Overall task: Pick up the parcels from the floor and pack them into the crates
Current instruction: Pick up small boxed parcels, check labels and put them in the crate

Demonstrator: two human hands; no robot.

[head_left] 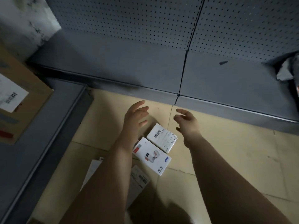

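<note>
Head view: the only view, looking down past both of my bare forearms to the floor.
Hands, count: two, both over the floor and well apart from each other.
My left hand (135, 115): fingers spread and relaxed, holding nothing, just beyond the boxes.
My right hand (187, 122): fingers loosely bent and apart, holding nothing, beside the far box and not touching it.
White boxes, count: two, lying flat on the floor between my forearms, side by side and touching or very nearly so.
Barcode box (162, 138): the farther one, with a barcode and small print on top.
Picture box (152, 156): the nearer one, showing a printed product and a red patch; my left wrist covers one corner.
Flat parcels, count: two that I can see, both partly hidden under my left forearm: a white sheet-like parcel (94, 168) and a labelled flat parcel (139, 180).
Cardboard box (24, 81): one, at the left, resting on the side shelf, with a white barcode label.
Floor (226, 151): beige tiles with thin joints, dimly lit.
Front shelf (113, 62): a grey metal base shelf along the far side, split by a seam.
Pegboard (129, 16): grey and perforated, rising behind it.
Side shelf (48, 126): a second grey ledge, meeting the front shelf at the corner.
Grey bag (286, 68): one, crumpled, at the right edge on the front shelf.
Wall (24, 18): pale and mottled, top left.
</note>
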